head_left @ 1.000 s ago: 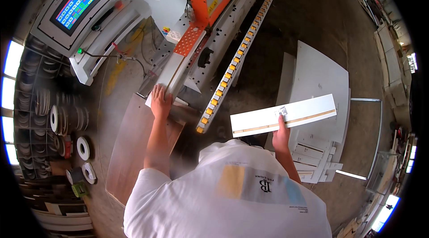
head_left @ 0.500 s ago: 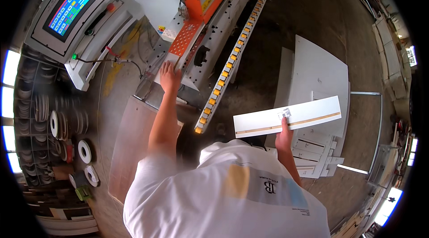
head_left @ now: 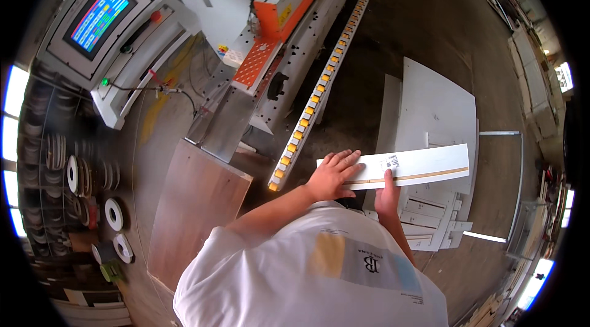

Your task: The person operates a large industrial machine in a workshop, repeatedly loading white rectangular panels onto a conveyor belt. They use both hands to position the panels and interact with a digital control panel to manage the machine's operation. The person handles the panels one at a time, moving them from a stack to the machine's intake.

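Note:
A long white panel (head_left: 424, 164) with a printed label and a narrow brown groove along its near side is held in front of my body. My right hand (head_left: 386, 197) grips its near edge, thumb on top and the other fingers hidden beneath. Across the panel's left end lies my left hand (head_left: 335, 175), palm down with fingers stretched out and slightly apart over the white face.
Ahead stands a machine with an orange perforated guard (head_left: 257, 60) and a metal end table (head_left: 227, 124). A rail of yellow rollers (head_left: 304, 123) runs beside it. Left are a control screen (head_left: 99, 17) and brown board (head_left: 196, 204); right, stacked white panels (head_left: 433, 106).
My left hand has left the machine's metal end table and come right onto the panel's left end. My right hand still holds the panel, which sits slightly lower.

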Action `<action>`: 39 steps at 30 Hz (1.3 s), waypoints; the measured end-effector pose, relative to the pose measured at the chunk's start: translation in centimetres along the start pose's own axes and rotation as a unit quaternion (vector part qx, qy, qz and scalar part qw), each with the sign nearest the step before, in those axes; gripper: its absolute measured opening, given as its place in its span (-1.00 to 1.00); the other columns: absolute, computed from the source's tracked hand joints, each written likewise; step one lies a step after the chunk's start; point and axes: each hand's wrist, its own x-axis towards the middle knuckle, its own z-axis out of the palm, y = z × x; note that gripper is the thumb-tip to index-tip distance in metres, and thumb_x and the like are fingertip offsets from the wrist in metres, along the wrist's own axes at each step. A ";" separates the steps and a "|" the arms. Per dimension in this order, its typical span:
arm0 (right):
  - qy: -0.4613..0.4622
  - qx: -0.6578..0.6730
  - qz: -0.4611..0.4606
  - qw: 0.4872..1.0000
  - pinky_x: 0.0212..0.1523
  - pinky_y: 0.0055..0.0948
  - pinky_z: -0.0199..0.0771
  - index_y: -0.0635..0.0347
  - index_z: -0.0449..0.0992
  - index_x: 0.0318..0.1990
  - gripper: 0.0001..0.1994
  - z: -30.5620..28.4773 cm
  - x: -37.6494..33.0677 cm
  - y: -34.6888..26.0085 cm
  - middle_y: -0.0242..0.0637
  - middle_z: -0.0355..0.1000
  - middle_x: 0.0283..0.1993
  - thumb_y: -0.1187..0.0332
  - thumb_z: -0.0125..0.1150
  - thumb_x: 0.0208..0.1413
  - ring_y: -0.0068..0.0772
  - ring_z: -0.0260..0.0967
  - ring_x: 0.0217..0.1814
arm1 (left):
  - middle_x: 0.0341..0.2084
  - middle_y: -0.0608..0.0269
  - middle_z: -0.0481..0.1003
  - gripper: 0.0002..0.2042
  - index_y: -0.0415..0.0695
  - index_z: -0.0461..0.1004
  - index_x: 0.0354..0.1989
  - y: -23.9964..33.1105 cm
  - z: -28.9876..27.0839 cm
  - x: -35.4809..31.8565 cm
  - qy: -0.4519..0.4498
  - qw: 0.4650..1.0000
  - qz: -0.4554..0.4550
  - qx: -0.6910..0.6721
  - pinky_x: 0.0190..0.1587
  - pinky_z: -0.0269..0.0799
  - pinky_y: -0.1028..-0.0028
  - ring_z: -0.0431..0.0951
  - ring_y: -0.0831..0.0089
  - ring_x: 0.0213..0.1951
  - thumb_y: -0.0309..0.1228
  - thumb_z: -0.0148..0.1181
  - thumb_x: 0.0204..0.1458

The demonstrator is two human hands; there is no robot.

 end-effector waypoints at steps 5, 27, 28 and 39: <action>-0.052 -0.067 0.030 0.996 0.17 -0.30 0.45 0.37 0.27 0.33 -0.52 1.7 -0.5 1.2 -0.14 0.39 0.24 0.30 0.13 0.37 -0.30 0.41 0.19 | 0.32 0.06 0.30 -0.25 0.06 0.48 0.18 0.0 -1.0 -2.3 0.045 0.998 -0.050 -0.001 0.23 0.22 0.08 0.31 0.00 0.25 -0.23 0.57 -0.34; -0.190 -0.285 0.098 0.934 -0.16 -0.58 0.46 0.27 0.38 0.30 -0.50 0.8 0.7 4.2 -0.31 0.57 0.01 0.24 0.30 0.30 -0.61 0.47 -0.17 | 0.27 0.14 0.44 -0.53 -0.03 0.62 -0.07 -17.9 -9.7 -20.4 0.271 0.842 -0.367 0.286 0.34 0.20 0.03 0.35 0.11 0.31 -0.22 0.51 -0.24; -0.188 -0.289 0.100 0.933 -0.17 -0.58 0.46 0.27 0.38 0.30 -0.50 0.7 0.8 4.2 -0.30 0.57 0.01 0.24 0.31 0.29 -0.61 0.48 -0.17 | 0.27 0.14 0.44 -0.54 -0.06 0.62 -0.06 -18.6 -10.1 -20.3 0.275 0.842 -0.351 0.302 0.37 0.18 0.02 0.35 0.14 0.32 -0.22 0.50 -0.20; -0.096 -0.329 0.147 0.928 -0.25 -0.57 0.49 0.21 0.43 0.26 -0.51 -7.6 2.6 7.4 -0.31 0.58 0.02 0.21 0.35 0.25 -0.59 0.50 -0.20 | 0.19 0.13 0.52 -0.63 -0.17 0.59 0.01 -22.1 -11.3 -19.0 0.306 0.849 -0.346 0.257 0.31 0.34 0.27 0.41 0.16 0.32 -0.30 0.33 0.04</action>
